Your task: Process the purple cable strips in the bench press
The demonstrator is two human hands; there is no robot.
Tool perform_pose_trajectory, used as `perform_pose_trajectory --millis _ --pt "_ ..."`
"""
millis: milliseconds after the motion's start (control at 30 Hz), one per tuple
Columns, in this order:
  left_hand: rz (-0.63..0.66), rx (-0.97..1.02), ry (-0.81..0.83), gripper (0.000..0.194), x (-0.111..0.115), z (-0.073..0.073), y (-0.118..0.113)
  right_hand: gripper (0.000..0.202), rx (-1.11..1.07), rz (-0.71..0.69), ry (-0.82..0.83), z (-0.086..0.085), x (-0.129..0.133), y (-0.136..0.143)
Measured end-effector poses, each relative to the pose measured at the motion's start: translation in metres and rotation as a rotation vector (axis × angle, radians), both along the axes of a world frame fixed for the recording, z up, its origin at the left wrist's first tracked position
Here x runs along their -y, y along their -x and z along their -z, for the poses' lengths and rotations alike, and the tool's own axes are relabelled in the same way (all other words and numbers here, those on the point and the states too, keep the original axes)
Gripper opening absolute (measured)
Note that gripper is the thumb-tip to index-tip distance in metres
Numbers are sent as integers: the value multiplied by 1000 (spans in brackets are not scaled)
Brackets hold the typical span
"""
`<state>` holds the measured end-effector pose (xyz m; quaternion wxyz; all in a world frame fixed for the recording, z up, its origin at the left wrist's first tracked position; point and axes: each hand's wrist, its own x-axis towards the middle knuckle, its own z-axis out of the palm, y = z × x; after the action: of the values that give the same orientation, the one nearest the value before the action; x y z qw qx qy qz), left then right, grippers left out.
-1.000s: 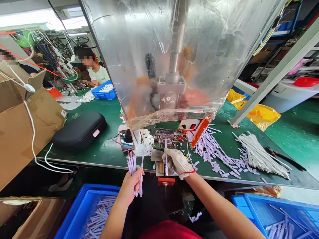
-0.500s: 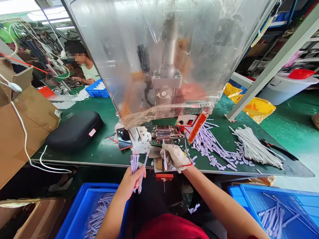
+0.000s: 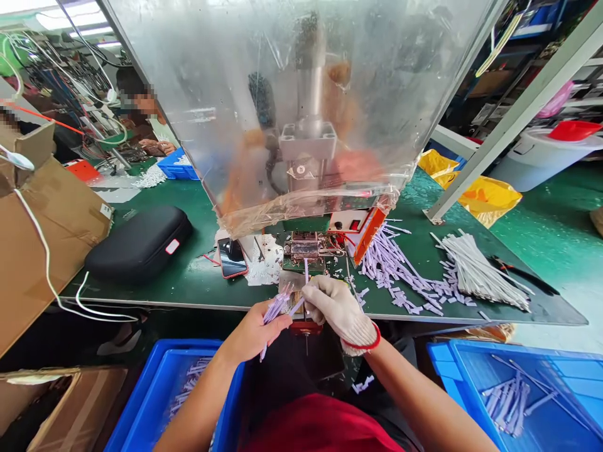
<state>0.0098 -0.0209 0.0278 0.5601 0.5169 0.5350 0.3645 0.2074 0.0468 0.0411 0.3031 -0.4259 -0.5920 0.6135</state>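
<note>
My bare left hand (image 3: pixel 261 329) is closed round a bundle of thin purple strips (image 3: pixel 277 306) at the front edge of the bench. Just to its right, my right hand (image 3: pixel 330 306), in a white glove with a red cuff edge, pinches the end of one purple strip (image 3: pixel 296 306) that slants from the bundle. Another purple strip (image 3: pixel 306 270) stands out from the small metal fixture (image 3: pixel 304 250) of the machine, just above the gloved fingers. A clear plastic shield (image 3: pixel 301 113) hangs in front of the machine's upper part.
On the green bench (image 3: pixel 155 285) are a black case (image 3: pixel 139 245), a phone (image 3: pixel 232 258), purple strips (image 3: pixel 396 270), white strips (image 3: pixel 485 270) and pliers (image 3: pixel 525 276). Blue bins (image 3: pixel 160 376) (image 3: pixel 455 376) stand below on both sides. A person (image 3: pixel 157 129) sits at the back left.
My gloved hand has moved from the strip at the fixture to a strip at the bundle. My left hand has come closer to it and tilted the bundle. The view has shifted slightly.
</note>
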Motion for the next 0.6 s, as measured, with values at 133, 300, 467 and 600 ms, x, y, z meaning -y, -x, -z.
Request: perform_pose_trajectory --millis 133,300,467,600 --pt "34 183 132 31 12 3 16 39 -161 463 -93 -8 -21 -54" --pt "-281 570 167 27 -11 26 19 40 116 246 -90 6 -12 -109" --pt "-301 591 152 35 -48 39 -23 29 626 197 -177 35 -2 -123" --pt "-254 332 130 49 -55 42 -45 28 910 388 -329 35 -43 -167"
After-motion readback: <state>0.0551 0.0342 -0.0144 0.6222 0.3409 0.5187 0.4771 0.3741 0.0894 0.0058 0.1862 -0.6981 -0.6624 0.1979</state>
